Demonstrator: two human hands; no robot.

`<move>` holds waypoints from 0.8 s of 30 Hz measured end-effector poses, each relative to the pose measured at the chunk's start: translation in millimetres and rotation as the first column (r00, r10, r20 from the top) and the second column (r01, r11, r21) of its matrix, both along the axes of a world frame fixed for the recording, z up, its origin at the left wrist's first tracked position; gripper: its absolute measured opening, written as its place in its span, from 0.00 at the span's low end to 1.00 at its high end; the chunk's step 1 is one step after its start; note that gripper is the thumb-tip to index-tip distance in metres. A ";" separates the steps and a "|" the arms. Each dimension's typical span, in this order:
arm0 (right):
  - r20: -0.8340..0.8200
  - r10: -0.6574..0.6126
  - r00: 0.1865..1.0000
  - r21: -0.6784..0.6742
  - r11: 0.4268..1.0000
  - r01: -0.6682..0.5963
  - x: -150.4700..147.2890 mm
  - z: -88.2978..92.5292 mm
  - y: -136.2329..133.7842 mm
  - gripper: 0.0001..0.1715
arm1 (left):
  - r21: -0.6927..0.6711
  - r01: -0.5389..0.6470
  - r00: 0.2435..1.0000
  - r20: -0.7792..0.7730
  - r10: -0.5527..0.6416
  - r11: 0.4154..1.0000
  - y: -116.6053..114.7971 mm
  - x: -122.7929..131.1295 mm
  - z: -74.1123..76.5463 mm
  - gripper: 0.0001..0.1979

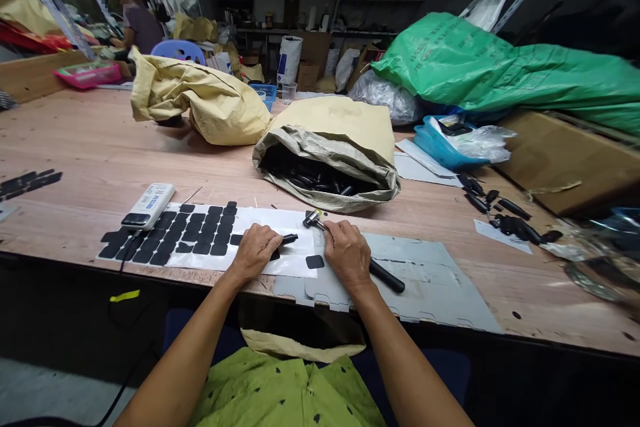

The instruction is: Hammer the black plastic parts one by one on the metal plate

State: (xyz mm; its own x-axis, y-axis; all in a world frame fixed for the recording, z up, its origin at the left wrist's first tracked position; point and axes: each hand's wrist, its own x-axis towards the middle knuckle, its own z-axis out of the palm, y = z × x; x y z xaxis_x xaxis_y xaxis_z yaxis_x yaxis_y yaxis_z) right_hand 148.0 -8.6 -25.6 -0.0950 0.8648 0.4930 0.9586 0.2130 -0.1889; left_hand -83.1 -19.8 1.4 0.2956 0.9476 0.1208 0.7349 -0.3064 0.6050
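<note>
My right hand [347, 252] is closed around a small hammer [388, 276]; its metal head points left and its black handle sticks out behind the hand. My left hand [257, 250] grips a slim black piece [289, 238], its tip showing beyond the fingers. Most of that piece is hidden by the hand. Both hands are low over the bench, the left above a white sheet [300, 220], the right over a grey board [425, 273]. Rows of rounded black pads [205, 235] lie on the sheet left of my left hand. One loose pad [315, 261] sits between the hands.
A white device [150, 205] with a cable rests on the pads. Behind, an open sack [330, 120] holds many black pieces, beside another tan sack [210, 100]. Black parts [515, 223], a blue basin [445, 147] and a carton [555, 153] stand right. A person [140, 20] sits far left.
</note>
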 end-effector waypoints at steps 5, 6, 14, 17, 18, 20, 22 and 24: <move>0.006 -0.007 1.000 -0.010 1.000 0.007 0.3 0.6 0.6 0.14 | 0.081 0.031 0.998 0.056 -0.036 0.996 -19.3 3.6 7.8 0.18; 0.004 -0.004 1.000 -0.011 1.000 0.004 0.2 0.7 0.5 0.14 | 0.084 0.067 0.993 0.088 -0.075 0.994 -30.0 5.6 10.7 0.16; 0.002 -0.010 1.000 -0.018 1.000 0.010 -0.9 1.9 0.5 0.13 | -0.166 0.427 0.898 -0.034 -0.438 0.889 -110.2 17.2 -23.6 0.15; 0.004 -0.008 1.000 -0.021 1.000 0.008 -0.9 1.8 0.4 0.14 | -0.355 0.242 0.929 -0.183 -0.321 0.903 -113.6 18.3 -55.2 0.13; 0.003 -0.005 1.000 -0.021 1.000 0.005 -0.9 1.9 0.2 0.14 | -0.411 0.210 0.925 -0.211 -0.316 0.887 -113.6 19.5 -61.6 0.13; 0.001 -0.003 1.000 -0.020 1.000 0.003 -1.3 2.5 -0.3 0.14 | -0.488 0.209 0.901 -0.240 -0.360 0.848 -113.6 23.7 -63.1 0.15; 0.002 -0.006 1.000 -0.020 1.000 0.006 -2.1 3.5 -0.9 0.14 | -0.499 0.296 0.871 -0.209 -0.445 0.814 -112.1 30.0 -48.1 0.14; 0.009 -0.012 1.000 -0.013 1.000 0.013 -3.0 4.1 -1.3 0.14 | -0.457 0.461 0.835 -0.068 -0.546 0.761 -104.9 36.7 -20.2 0.11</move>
State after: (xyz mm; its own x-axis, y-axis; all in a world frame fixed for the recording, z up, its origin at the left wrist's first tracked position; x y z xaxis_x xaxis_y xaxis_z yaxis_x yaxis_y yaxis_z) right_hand 145.0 -10.0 -21.4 -0.0887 0.8723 0.4809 0.9629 0.1986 -0.1826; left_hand -46.3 -124.7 -18.7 0.7197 0.6021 -0.3458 0.6547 -0.4226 0.6267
